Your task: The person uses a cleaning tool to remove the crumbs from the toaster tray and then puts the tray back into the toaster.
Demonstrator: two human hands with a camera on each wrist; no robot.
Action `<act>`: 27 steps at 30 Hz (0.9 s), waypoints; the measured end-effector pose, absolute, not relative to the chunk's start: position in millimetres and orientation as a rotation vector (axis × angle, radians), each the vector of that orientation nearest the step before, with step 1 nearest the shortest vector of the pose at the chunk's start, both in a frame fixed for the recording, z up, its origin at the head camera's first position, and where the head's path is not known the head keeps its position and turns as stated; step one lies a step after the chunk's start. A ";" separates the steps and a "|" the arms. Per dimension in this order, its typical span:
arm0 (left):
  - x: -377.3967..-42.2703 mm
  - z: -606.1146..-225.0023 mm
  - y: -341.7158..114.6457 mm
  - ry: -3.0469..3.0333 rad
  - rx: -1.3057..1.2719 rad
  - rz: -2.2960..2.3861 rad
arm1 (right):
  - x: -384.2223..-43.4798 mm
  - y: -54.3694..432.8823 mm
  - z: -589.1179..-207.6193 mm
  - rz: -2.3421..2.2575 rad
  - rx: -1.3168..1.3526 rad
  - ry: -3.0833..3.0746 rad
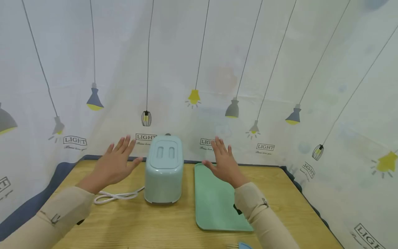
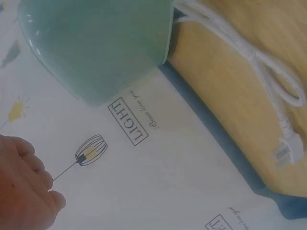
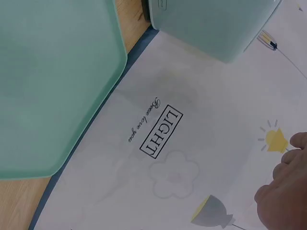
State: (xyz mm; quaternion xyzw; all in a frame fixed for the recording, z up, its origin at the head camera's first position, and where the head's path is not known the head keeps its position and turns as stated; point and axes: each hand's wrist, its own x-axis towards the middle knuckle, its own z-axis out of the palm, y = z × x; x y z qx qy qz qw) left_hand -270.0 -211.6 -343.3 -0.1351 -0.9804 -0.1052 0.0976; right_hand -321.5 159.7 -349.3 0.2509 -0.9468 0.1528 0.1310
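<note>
A pale blue-green toaster (image 1: 164,173) with a lid over its top stands on the wooden table, left of centre. My left hand (image 1: 113,167) is raised to the left of it, fingers straight and spread, holding nothing. On the other side my right hand (image 1: 225,164) is held up above a green tray (image 1: 214,207), also with straight fingers and nothing in it. In the left wrist view the knuckles of the left hand (image 2: 26,187) show at the lower left. The right wrist view has part of the right hand (image 3: 285,187) at its right edge.
A white power cord (image 1: 118,196) lies looped left of the toaster, its plug (image 2: 289,151) visible in the left wrist view. At the table's front edge a blue-handled utensil (image 1: 244,245) is partly cut off. A curtain (image 1: 174,69) printed with lamps hangs behind the table.
</note>
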 end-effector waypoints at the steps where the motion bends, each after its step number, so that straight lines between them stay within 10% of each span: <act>1: -268.0 -346.6 -212.1 -2.896 -0.407 -0.318 | -320.0 156.8 -349.2 0.458 0.742 -2.738; 27: -223.8 -416.3 -206.2 -2.784 -0.468 -0.539 | -309.5 116.7 -374.3 0.339 0.848 -2.694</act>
